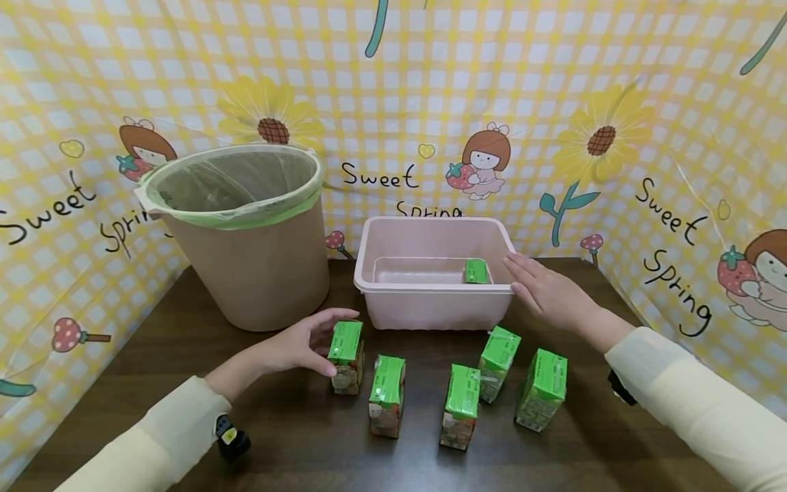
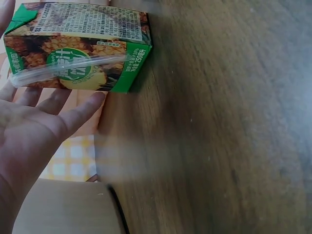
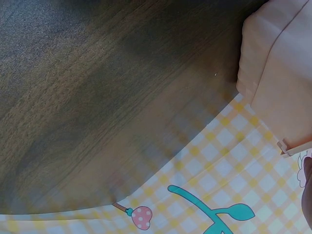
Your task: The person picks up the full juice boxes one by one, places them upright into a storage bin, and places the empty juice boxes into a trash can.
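My left hand (image 1: 301, 346) is spread around a green-topped juice box (image 1: 346, 357), thumb at its near side and fingers reaching behind. In the left wrist view this juice box (image 2: 73, 48) shows pineapple pictures and a wrapped straw; whether the fingers press on it is hard to tell. My right hand (image 1: 550, 290) rests with extended fingers at the right rim of a pale pink tub (image 1: 436, 307). Inside the tub lies another juice box (image 1: 476, 271). Only a sliver of the right hand (image 3: 307, 195) appears in the right wrist view.
More upright juice boxes stand on the dark wooden table (image 1: 277, 424): one (image 1: 387, 396) beside the left hand, others (image 1: 460, 408) (image 1: 499, 363) (image 1: 541, 391) toward the right. A lined bin (image 1: 258, 273) stands back left. Checked cloth (image 1: 393, 89) hangs behind.
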Motion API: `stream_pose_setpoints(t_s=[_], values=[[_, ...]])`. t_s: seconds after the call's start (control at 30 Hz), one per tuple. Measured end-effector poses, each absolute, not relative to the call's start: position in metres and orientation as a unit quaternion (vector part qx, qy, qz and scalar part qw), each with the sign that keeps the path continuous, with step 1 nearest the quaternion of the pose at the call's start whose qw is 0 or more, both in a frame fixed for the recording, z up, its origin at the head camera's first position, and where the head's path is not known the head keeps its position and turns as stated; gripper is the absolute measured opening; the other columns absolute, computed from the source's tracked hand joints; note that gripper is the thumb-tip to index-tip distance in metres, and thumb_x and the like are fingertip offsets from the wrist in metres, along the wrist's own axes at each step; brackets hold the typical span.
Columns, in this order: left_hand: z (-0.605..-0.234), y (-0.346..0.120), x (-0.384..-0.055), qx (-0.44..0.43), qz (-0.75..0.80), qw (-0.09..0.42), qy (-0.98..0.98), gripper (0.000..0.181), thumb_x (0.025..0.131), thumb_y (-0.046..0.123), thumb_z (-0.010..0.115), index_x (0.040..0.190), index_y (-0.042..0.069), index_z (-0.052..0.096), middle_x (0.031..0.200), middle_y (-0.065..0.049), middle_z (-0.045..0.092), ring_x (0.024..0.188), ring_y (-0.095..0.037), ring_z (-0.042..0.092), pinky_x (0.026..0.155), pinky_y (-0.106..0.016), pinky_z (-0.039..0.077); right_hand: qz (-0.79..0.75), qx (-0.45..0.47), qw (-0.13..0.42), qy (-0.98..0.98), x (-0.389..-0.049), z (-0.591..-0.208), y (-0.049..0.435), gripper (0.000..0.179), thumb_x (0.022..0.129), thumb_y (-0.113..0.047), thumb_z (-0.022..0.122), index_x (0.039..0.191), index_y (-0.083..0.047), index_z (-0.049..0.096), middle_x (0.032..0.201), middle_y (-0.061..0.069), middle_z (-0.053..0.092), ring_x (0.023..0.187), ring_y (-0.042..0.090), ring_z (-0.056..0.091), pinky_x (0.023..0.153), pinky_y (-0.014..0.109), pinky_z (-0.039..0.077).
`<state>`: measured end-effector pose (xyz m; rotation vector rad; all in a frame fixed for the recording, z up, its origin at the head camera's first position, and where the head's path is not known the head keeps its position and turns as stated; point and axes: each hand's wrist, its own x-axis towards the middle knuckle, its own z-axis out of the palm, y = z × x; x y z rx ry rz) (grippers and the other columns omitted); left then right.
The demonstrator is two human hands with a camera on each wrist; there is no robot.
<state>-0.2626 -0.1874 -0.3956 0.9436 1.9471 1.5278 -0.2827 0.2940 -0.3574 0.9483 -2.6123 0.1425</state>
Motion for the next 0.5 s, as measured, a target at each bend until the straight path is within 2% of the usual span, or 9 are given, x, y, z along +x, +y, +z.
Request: stream_pose_setpoints(t_s=[0.1, 0.2, 0.4, 0.5], values=[[-0.3964, -0.1849, -0.2645, 0.351, 0.563, 0.25, 0.705, 0.086, 0.078, 0.003, 0.08, 0.148, 0.006, 0.031, 0.144, -0.023, 0.041, 0.122, -0.03, 0.05, 0.097, -0.04, 0.046, 0.054, 0.339, 0.182, -0.922, -0.2836, -0.3579, 0.2941, 0.049, 0.104, -0.024, 0.043, 0.142, 0.007, 0.042, 0.148, 0.025, 0.037, 0.137, 0.039, 0.034, 0.106, 0.054, 0.033], [-0.397, -0.1828, -0.2669, 0.361, 0.566, 0.253, 0.696, 0.085, 0.078, 0.002, 0.08, 0.148, 0.004, 0.031, 0.146, -0.026, 0.037, 0.122, -0.029, 0.05, 0.096, -0.037, 0.047, 0.056, 0.339, 0.181, -0.921, -0.2839, -0.3581, 0.2942, 0.049, 0.104, -0.024, 0.043, 0.142, 0.008, 0.042, 0.148, 0.025, 0.037, 0.137, 0.039, 0.034, 0.106, 0.054, 0.033], [-0.3978, -0.1794, -0.2691, 0.377, 0.564, 0.256, 0.689, 0.083, 0.079, 0.001, 0.079, 0.146, -0.003, 0.03, 0.145, -0.031, 0.035, 0.12, -0.029, 0.05, 0.095, -0.036, 0.047, 0.054, 0.337, 0.18, -0.922, -0.2847, -0.3593, 0.295, 0.048, 0.103, -0.022, 0.045, 0.142, 0.007, 0.042, 0.148, 0.025, 0.037, 0.137, 0.039, 0.034, 0.106, 0.053, 0.033], [-0.3983, -0.1782, -0.2688, 0.376, 0.561, 0.255, 0.692, 0.082, 0.078, 0.002, 0.079, 0.146, -0.002, 0.033, 0.145, -0.029, 0.036, 0.117, -0.03, 0.05, 0.093, -0.037, 0.049, 0.055, 0.338, 0.18, -0.922, -0.2845, -0.3589, 0.2948, 0.048, 0.103, -0.02, 0.046, 0.142, 0.007, 0.042, 0.148, 0.025, 0.037, 0.136, 0.04, 0.034, 0.107, 0.054, 0.032]])
